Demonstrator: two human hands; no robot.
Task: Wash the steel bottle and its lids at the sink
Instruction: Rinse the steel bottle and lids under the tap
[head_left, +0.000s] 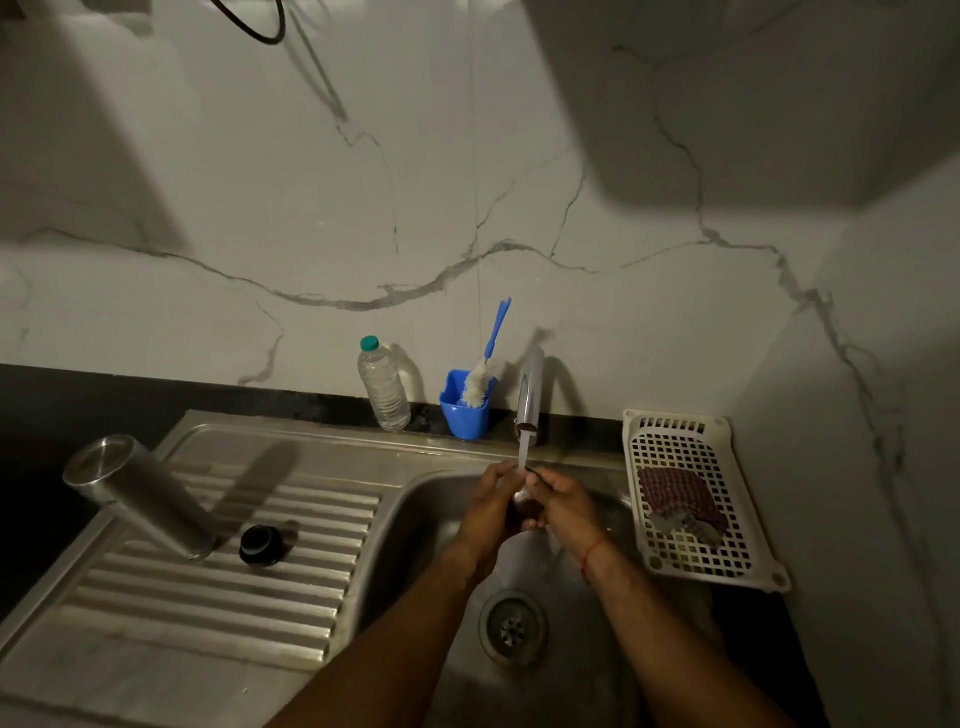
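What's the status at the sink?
Both hands, left and right, rinsing a small lid under running tap. Steel bottle upended on drainboard, black lid beside. Nothing obstructing.

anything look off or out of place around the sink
Nothing stands out. The steel bottle stands upside down on the drainboard with a black lid beside it. Both hands, left hand and right hand, hold a small item under the running tap; what it is cannot be told.
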